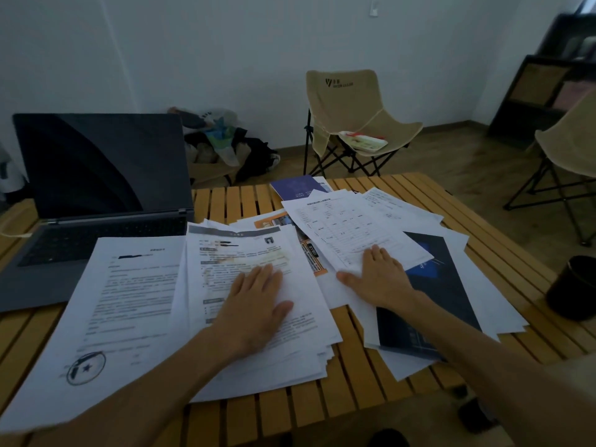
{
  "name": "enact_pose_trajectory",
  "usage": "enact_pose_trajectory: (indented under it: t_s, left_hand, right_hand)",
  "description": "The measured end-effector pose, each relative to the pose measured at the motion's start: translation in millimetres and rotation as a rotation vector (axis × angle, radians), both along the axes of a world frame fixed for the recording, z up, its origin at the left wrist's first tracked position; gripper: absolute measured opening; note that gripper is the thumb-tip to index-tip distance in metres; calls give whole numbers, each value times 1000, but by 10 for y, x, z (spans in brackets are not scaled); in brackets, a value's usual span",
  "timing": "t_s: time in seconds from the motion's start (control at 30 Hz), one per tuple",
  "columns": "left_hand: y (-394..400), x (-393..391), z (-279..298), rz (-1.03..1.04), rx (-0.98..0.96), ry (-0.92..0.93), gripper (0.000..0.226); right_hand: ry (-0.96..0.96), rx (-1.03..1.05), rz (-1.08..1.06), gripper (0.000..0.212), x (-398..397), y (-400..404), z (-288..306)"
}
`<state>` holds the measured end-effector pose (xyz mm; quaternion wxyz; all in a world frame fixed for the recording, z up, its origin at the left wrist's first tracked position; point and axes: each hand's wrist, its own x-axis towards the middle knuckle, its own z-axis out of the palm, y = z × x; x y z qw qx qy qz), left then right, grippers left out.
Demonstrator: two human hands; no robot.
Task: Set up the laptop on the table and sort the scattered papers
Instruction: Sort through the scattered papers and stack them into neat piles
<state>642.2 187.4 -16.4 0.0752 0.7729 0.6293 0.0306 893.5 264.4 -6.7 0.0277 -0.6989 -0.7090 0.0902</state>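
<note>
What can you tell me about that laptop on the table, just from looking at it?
The laptop is dark grey, with a thin matte body that looks like metal. It sits open at the far left of the slatted wooden table, lid upright, screen dark as if switched off. A dark keyboard fills the base. A stamped white sheet overlaps its front right corner. Neither hand touches it.

Papers hide part of the laptop keyboard.
</note>
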Motion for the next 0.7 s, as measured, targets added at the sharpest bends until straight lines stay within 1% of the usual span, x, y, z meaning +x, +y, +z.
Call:
enact_pose_trajectory:
  t_s: [0.07,0.1,0.13,0.17,0.2,0.27,0.3,0.37,0.4,0.43,0.47,0.5,0.53,0.57,0.6,0.63,0.67,0.7]
  left_hand:
    - [1,-20,-36,-5,-12,3,80]
    - [7,-33,-35,-5,3,-8,75]
    - [6,-30,-12,-1,25,-34,68]
    - [10,-9,28,8,53,-90,62]
    - [9,29,93,26,69,-189,56]
    - [8,202,291,130,29,-514,45]
    - [24,294,422,195,-26,-720,40]
    - [92,420,677,360,-159,-1166,39]
    - [128,437,752,438,-209,-1313,39]
    - [164,411,772,498,-215,-1370,35]
    - [179,355,761,537,-176,-1324,29]
    - [167,268,717,567,-135,-1218,27]
    - [132,158,659,581,-110,-1121,27]
    - [95,51,604,578,-121,-1065,28]
    - [39,-44,565,563,-143,-1036,27]
    - [-23,-130,549,535,-132,-996,26]
    - [-86,-197,568,493,-85,-943,25]
    - [-136,-248,593,442,-22,-907,24]
  right_hand:
    - [-43,116,22,73,-37,-60,-13]
    - [-39,191,36,58,-53,-101,-18]
    - [4,249,29,46,-71,-146,0]
    - [74,290,2,39,-89,-188,42]
    - [153,312,-36,36,-115,-231,101]
    - [270,329,-74,30,-198,-338,267]
    - [287,312,-59,26,-261,-415,361]
    - [281,229,30,20,-458,-643,496]
    - [275,189,102,19,-575,-797,536]
    - [270,157,194,20,-681,-957,562]
    - [265,106,290,28,-762,-1102,585]
    - [268,16,358,43,-815,-1208,605]
    - [300,-93,382,58,-832,-1262,616]
    - [368,-184,368,63,-827,-1277,651]
    - [446,-206,326,59,-791,-1250,654]
    - [510,-159,263,54,-734,-1192,657]
    - [556,-78,175,53,-657,-1090,634]
    - [611,-7,82,58,-576,-995,629]
